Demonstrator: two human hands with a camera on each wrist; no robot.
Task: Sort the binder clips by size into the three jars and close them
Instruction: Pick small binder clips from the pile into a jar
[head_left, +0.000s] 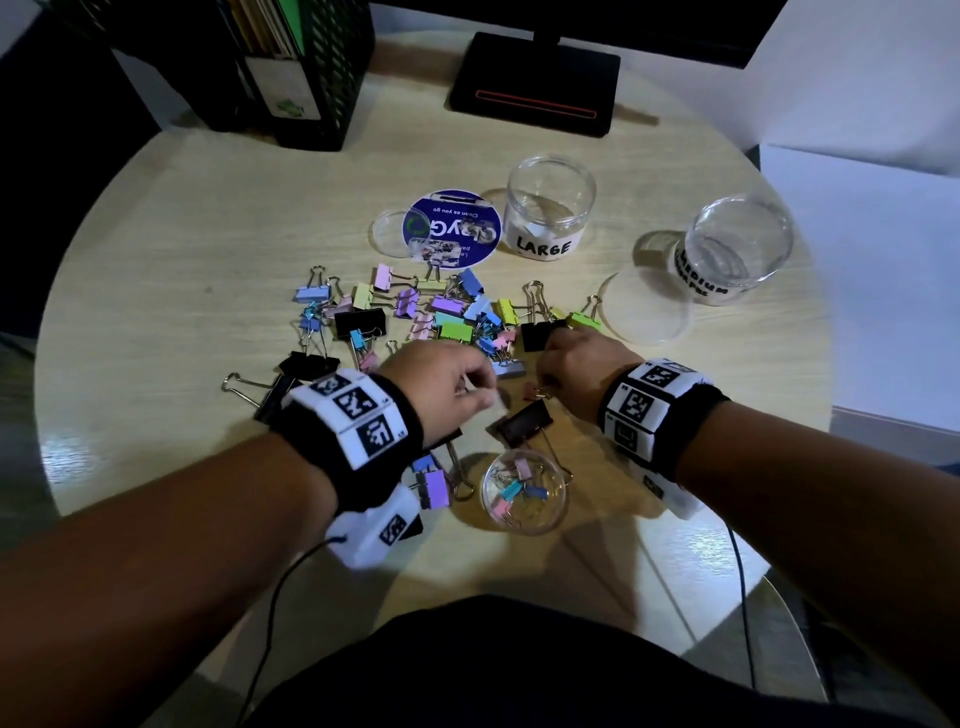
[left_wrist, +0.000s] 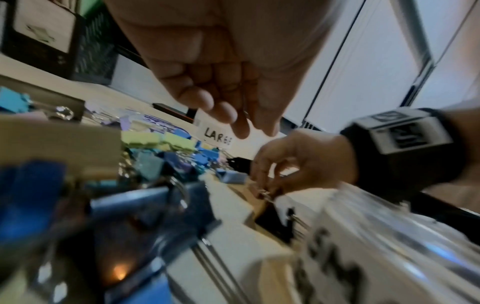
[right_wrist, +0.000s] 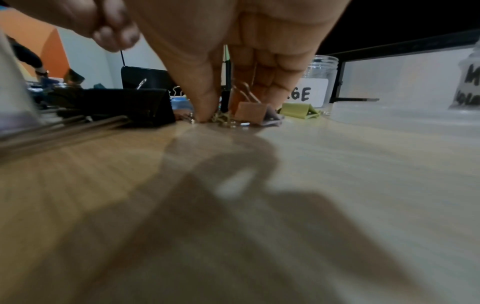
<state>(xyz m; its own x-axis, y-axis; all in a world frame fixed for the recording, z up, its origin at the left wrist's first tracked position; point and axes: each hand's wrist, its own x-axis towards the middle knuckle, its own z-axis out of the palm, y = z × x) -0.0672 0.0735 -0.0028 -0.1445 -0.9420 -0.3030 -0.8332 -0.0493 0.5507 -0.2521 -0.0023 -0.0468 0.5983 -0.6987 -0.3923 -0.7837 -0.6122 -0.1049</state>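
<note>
A pile of coloured binder clips (head_left: 447, 317) of mixed sizes lies mid-table. My right hand (head_left: 545, 385) reaches down at the pile's near edge. Its thumb and finger pinch the wire handles of a small pink clip (right_wrist: 250, 112) that lies on the table. My left hand (head_left: 475, 391) hovers just left of it, fingers loosely curled (left_wrist: 228, 115), and I see nothing in them. An open small jar (head_left: 540, 519) with several small clips inside stands in front of the hands. The open LARGE jar (head_left: 550, 244) and MEDIUM jar (head_left: 737, 249) stand at the back right, and I see no clips in them.
Clear lids lie by the round blue sticker (head_left: 400, 231) and beside the MEDIUM jar (head_left: 644, 312). Large black clips (head_left: 522, 421) lie between the hands and the small jar. A black mesh file holder (head_left: 311, 67) and a monitor base (head_left: 535, 83) stand at the back.
</note>
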